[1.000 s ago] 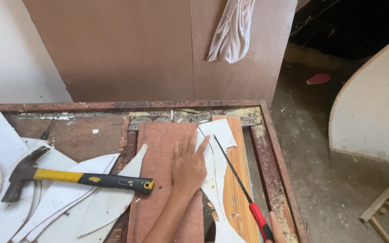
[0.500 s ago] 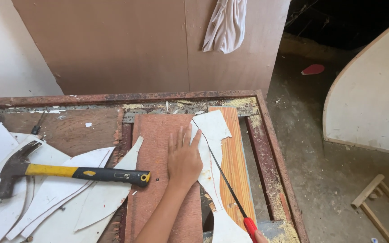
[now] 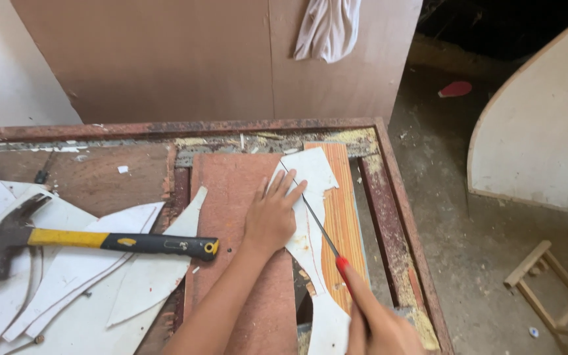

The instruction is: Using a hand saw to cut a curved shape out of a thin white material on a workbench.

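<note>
The left hand (image 3: 269, 220) lies flat, fingers spread, pressing a white sheet (image 3: 310, 217) on the table (image 3: 389, 197). The right hand (image 3: 376, 329) grips a red-handled blade (image 3: 317, 220) laid across the sheet. A hammer (image 3: 93, 240) lies well left.

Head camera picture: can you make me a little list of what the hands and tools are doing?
left hand: pressed flat on the white curved sheet cut-out
right hand: grips the thin red-handled blade tool, laid along the cut-out
under it: reddish-brown flat board
hammer: black-and-yellow-handled claw hammer, lying on white offcuts
bench: rusty metal-framed worktable
</note>
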